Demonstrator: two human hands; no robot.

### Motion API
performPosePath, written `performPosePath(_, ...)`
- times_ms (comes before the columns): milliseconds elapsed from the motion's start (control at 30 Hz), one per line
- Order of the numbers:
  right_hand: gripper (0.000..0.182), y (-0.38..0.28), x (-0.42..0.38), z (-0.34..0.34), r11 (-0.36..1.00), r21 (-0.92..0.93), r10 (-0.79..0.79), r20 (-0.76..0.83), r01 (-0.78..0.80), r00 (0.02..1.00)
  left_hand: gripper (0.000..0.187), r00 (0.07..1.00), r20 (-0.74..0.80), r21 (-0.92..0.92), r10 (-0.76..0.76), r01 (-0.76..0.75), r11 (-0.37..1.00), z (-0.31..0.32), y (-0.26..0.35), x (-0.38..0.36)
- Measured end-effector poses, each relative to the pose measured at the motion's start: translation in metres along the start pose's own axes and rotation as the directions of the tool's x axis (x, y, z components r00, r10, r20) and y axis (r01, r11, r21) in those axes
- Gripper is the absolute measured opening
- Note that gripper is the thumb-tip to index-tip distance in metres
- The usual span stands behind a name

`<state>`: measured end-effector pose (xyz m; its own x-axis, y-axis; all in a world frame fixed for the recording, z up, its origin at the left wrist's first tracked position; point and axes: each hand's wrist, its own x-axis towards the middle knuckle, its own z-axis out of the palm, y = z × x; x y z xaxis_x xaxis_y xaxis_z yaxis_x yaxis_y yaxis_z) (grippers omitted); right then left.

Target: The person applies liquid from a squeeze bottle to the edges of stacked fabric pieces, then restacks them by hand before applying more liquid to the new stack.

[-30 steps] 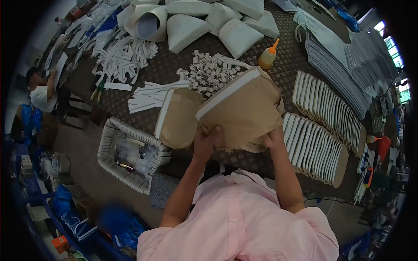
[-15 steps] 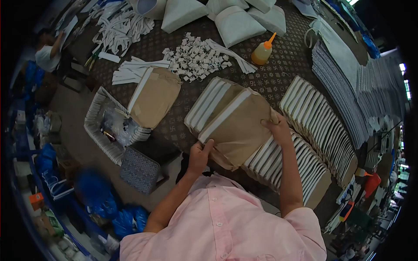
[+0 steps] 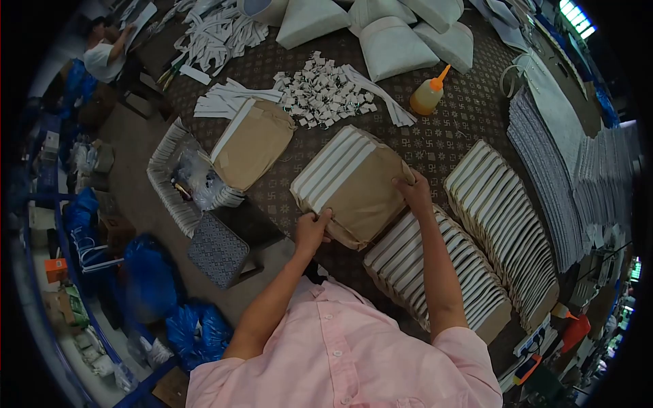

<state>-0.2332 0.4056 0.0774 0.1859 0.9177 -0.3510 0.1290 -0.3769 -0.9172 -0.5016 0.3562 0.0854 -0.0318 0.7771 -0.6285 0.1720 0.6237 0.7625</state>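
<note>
In the middle of the table lies a small stack of brown paper pieces [image 3: 371, 180], overlapping so that several white edge strips show. My left hand [image 3: 311, 230] is closed on the near left corner of the top piece, thumb on its upper side. On its right edge, my right hand [image 3: 415, 190] pinches the same brown paper piece, where the paper is creased. Just beside my right forearm runs a long row of overlapping brown pieces with white strips [image 3: 435, 262]. A second such row [image 3: 503, 224] stretches along its right side.
Left of the stack lies another brown piece [image 3: 255, 146]. Beyond are a heap of small white tabs [image 3: 323, 92], white strips [image 3: 228, 98] and a glue bottle [image 3: 428, 95]. A stool [image 3: 219, 251] stands at left. Grey patterned sheets [image 3: 544, 170] lie far right. A person [image 3: 105, 54] sits far left.
The top brown piece has shifted back over the stack, with its white strip now lined up beside the others. Both hands moved with it, still gripping. The camera view has tilted slightly.
</note>
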Motion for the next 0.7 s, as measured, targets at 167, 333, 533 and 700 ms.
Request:
performPosePath(167,0.031,0.012,0.006,-0.002,0.997,0.074,-0.011,0.021,0.009,1.000,0.046,0.998,0.062,-0.056,-0.027,0.031,0.998,-0.004,-0.001,0.007)
performPosePath(333,0.026,0.001,0.002,0.005,0.985,0.171,0.031,-0.026,-0.026,0.999,0.047,0.984,0.166,-0.021,-0.069,0.074,0.997,-0.012,-0.003,0.013)
performPosePath(533,0.032,-0.008,0.000,0.007,0.963,0.250,0.111,-0.008,-0.105,0.994,0.053,0.944,0.321,0.065,-0.069,0.050,0.997,-0.028,0.003,0.014)
performPosePath(700,0.038,-0.011,-0.007,-0.003,0.998,-0.032,0.056,-0.078,-0.059,0.995,0.057,0.993,0.098,0.040,-0.065,0.062,0.997,-0.111,-0.005,0.027)
